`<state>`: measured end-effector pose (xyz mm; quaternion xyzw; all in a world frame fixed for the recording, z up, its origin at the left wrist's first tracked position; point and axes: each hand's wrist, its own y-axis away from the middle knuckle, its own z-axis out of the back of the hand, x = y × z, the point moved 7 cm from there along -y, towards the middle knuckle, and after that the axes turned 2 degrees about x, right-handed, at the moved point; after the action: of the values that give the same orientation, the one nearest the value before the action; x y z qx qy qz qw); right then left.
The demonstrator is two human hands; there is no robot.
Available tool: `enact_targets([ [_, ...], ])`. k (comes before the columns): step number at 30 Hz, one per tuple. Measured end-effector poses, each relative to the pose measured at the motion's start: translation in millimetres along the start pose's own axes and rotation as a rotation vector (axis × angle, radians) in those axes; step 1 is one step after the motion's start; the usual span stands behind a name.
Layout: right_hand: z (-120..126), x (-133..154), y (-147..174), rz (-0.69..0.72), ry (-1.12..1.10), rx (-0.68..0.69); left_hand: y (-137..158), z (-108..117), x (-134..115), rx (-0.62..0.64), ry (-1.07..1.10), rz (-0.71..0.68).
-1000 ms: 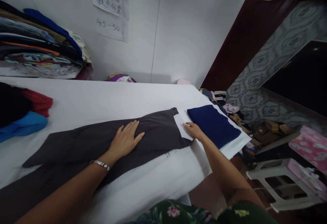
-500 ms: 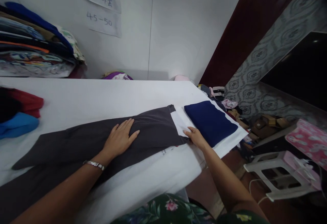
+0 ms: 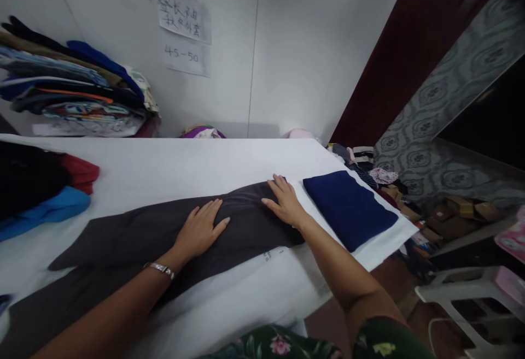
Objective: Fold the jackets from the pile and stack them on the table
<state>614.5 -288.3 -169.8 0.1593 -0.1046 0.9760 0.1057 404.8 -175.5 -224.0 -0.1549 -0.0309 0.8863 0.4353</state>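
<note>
Dark grey trousers (image 3: pixel 156 225) lie stretched across the white-covered table (image 3: pixel 164 162), their legs toward the left and the waist end toward the right. My left hand (image 3: pixel 200 228) rests flat on the middle of them, fingers spread. At the waist end, my right hand (image 3: pixel 285 200) lies open on the cloth, its fingertips near the far edge. Just right of that hand is a folded navy blue garment (image 3: pixel 348 206). Part of the waistband is hidden under my right hand.
Black, red and blue clothes (image 3: pixel 45 217) lie at the table's left. A tall stack of folded clothes (image 3: pixel 82 86) stands behind them. Handwritten paper signs (image 3: pixel 184 31) hang on the wall. To the right are a white stool (image 3: pixel 455 293) and cardboard boxes (image 3: pixel 447 217).
My right hand has moved from the near corner of the waist up onto the trousers, and its fingers have spread. My left hand stays flat in place. The view has shifted slightly.
</note>
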Motion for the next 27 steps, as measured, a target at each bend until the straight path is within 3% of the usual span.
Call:
enact_targets([
  [4,-46,-13,-21,-0.103,0.067,0.231,1,0,-1,0.023,-0.006,0.011],
  [6,-60,-19,-21,-0.111,0.088,0.258,1,1,-2,0.034,-0.006,0.02],
  [14,-60,-23,-18,-0.128,0.112,0.256,4,5,-6,0.061,0.033,0.041],
  [17,-50,-6,-20,-0.139,0.071,0.255,6,5,-6,0.058,0.06,0.048],
  [20,-44,32,-22,-0.004,0.015,0.174,7,4,-6,0.049,0.073,0.05],
  [23,-61,65,-16,0.12,-0.001,0.211,8,3,-9,0.07,0.093,0.05],
  [27,-87,73,-8,0.143,0.058,0.232,13,11,-7,0.146,0.146,0.048],
])
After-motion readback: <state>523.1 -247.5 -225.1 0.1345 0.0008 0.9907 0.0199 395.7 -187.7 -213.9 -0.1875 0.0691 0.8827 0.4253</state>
